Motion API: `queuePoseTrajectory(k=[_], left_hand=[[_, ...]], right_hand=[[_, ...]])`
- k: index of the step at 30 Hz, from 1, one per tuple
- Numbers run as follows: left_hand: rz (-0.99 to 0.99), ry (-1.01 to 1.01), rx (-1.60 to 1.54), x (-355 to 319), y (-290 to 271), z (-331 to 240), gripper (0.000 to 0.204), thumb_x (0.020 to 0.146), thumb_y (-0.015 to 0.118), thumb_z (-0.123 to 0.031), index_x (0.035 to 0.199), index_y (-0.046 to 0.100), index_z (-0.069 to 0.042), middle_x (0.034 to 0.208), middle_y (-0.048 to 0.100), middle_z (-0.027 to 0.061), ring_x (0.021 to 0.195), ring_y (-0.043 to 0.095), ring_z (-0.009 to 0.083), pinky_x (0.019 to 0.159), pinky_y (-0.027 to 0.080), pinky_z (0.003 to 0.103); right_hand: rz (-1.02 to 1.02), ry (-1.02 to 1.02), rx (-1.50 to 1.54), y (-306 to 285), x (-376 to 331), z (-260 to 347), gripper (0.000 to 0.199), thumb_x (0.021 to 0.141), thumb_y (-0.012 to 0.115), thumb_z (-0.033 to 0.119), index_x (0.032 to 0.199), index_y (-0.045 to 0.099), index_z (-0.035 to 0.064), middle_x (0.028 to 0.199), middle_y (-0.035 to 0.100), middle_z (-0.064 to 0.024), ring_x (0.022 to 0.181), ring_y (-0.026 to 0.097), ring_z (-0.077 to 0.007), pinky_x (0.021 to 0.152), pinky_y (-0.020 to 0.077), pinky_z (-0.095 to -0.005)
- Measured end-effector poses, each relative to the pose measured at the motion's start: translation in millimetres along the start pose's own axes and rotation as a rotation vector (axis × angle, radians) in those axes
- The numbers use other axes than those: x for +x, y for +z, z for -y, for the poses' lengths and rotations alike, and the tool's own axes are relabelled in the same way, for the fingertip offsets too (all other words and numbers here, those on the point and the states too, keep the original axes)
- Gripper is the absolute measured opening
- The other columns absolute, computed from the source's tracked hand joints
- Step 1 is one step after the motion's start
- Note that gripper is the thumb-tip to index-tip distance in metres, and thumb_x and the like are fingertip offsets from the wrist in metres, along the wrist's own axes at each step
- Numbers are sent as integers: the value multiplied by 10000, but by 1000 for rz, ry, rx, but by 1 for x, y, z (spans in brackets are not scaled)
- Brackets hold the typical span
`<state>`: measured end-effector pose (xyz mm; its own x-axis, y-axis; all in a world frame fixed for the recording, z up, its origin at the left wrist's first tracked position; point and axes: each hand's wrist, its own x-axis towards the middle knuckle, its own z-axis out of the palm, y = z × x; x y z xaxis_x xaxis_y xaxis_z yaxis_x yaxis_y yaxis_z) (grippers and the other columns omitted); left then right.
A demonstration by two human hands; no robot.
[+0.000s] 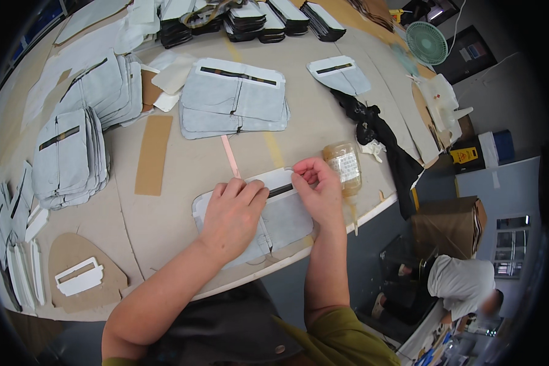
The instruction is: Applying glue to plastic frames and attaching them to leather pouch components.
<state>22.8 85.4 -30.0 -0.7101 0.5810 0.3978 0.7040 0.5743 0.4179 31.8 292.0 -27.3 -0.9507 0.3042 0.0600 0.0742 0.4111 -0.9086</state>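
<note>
A pale grey panel (293, 210) lies at the table's near edge, with a white strip and a dark slot along its far side. My left hand (233, 213) rests on its left part, fingers spread and bent over the white strip. At the far right corner of the same panel, my right hand (319, 188) has thumb and forefinger closed in a pinch on the edge. A glue bottle (343, 165) with amber contents and a thin nozzle lies just right of my right hand. Beyond the panel is a small stack of similar panels (235, 100).
More grey panels are piled at the left (70, 158). A brown card strip (154, 155) and a card template (67, 262) lie nearer. Black cloth (378, 131) hangs over the right edge. Dark-edged bundles (244, 21) line the back. Another person (460, 280) sits at the far right.
</note>
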Motion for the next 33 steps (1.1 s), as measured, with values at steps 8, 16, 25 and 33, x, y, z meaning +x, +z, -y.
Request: queuePoseTrajectory(k=[8,16,25,33], left_hand=[[34,-19,-17,3,-4,-3,380,822,714,-84,1199,672,-77,1160,641,15,1026,557,247,890,441,385],[26,20,25,4,-3,-2,368,813,658,-68,1179,700,-66,1127,628,18,1012,551,240,876,437,369],[33,30,15,5,-3,-2,353,815,645,-72,1163,699,-49,1210,635,5,1024,551,238,893,438,368],[22,42,28,5,-3,-1,341,820,643,-69,1156,695,-40,1207,641,11,1074,554,249,935,442,385]], right_hand=[[18,1,-35,-2,-1,3,119,845,708,-19,956,685,17,830,632,33,753,526,-49,704,451,-211],[-1,-98,-53,-1,-1,-2,132,834,691,-55,933,676,30,827,642,-17,743,593,-101,646,494,-249],[28,-153,-118,-5,-4,-1,201,803,680,-72,971,676,38,873,638,-47,779,590,-142,695,500,-281],[-48,-228,-111,-3,-19,-3,404,782,657,-113,1163,625,18,1023,638,-57,832,571,-128,788,479,-262]])
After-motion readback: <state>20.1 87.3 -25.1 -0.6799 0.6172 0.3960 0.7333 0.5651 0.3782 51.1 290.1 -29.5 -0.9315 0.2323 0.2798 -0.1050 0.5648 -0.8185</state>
